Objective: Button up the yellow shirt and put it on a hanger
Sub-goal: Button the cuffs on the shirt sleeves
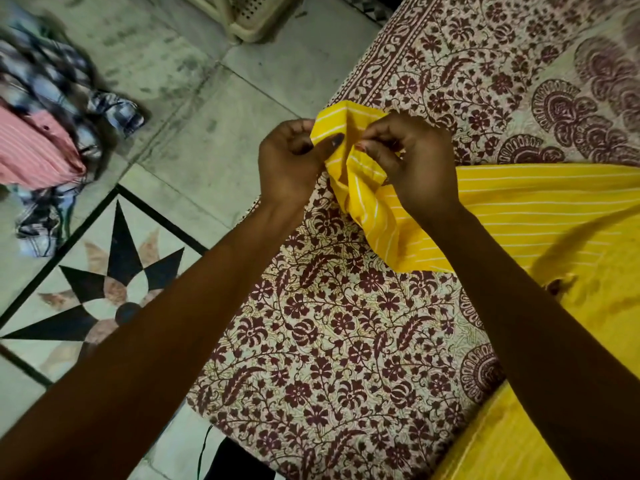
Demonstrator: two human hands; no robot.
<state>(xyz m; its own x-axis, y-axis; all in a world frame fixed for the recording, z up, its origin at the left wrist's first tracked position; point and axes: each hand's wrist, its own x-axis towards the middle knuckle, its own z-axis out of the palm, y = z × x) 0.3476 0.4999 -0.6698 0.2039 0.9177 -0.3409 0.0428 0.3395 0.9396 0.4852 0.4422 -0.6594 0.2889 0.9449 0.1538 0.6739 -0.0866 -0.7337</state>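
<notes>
Bed (pixel 346 341) with a maroon floral sheet, tiled floor (pixel 194 98) beside it. Yellow shirt (pixel 519 209) lies across the bed toward its right side. One end is bunched and lifted at the bed edge next to the floor. My left grip (pixel 291 164) pinches that end, thumb on top of the cloth. My right grip (pixel 412 161) pinches it just beside, fingers curled into the folds. Both grips are closed on the shirt.

Button and hole are hidden in the folds, so I can't tell which one I'm on. Looks like the buttoning step. To do it well I should keep the two edges taut and flat between my grips, line the hole over the button, then push through with a thumb. The bunched cloth may make me skip a hole, so smooth it first.

Pile of clothes (pixel 45 133) on the floor, well apart.
</notes>
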